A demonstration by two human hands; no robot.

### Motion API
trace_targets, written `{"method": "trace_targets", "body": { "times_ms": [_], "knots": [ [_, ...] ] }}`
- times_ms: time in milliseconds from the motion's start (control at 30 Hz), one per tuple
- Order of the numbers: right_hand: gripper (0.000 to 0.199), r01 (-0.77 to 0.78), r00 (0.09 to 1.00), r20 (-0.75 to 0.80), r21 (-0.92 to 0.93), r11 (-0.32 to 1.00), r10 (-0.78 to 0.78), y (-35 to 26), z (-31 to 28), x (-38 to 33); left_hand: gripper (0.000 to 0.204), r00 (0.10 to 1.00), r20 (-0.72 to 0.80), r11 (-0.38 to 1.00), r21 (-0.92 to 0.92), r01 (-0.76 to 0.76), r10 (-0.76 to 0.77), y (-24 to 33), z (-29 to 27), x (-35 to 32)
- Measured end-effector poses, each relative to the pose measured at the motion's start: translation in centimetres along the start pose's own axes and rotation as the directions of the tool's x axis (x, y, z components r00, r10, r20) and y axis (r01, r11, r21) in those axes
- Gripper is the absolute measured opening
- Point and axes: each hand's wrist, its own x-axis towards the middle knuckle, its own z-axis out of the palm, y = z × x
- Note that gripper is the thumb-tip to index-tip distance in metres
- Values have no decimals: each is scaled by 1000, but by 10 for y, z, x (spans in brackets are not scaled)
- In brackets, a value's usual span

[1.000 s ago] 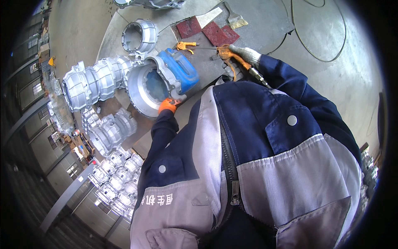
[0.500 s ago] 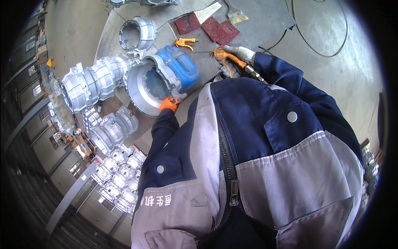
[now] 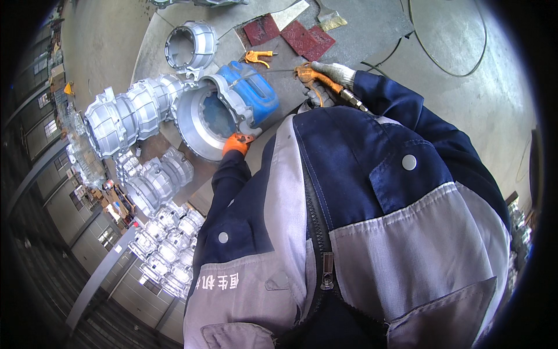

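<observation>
**Hands at the big metal part**

The jacket hides much of both hands. The left hand [image 3: 237,143], in an orange glove, grips the rim of the metal housing [image 3: 224,113] lying on the surface [image 3: 372,29]. The right hand [image 3: 326,75] is wrapped around an orange tool [image 3: 317,78] just beside it.

- navy and grey zip-up work jacket [image 3: 372,221] with snap buttons
- orange glove on left hand [image 3: 237,143]
- grey-and-orange glove on right hand [image 3: 325,75]

Two red pads [image 3: 290,35], two orange air guns [image 3: 258,56].
</observation>
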Motion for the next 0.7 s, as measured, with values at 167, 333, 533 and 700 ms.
{"method": "trace_targets", "body": {
  "times_ms": [167, 333, 533, 700],
  "knots": [
    [36, 10, 1000, -12, 12, 1000, -10, 4, 3, 0, 57, 998, -51, 999, 37, -39, 41, -7, 8, 9],
    [36, 24, 997, 66, 57, 998, -27, 8, 2, 2, 54, 998, -58, 999, 6, -37, 37, -1, 4, 0],
    [36, 28, 997, 68, 54, 998, -32, 11, 0, 5, 63, 990, 56, 984, 114, -135, 129, 6, -4, -2],
    [37, 29, 997, 65, 79, 996, -34, 9, 0, 4, 67, 995, 35, 991, 92, -92, 89, 0, 0, 6]
  ]
}}
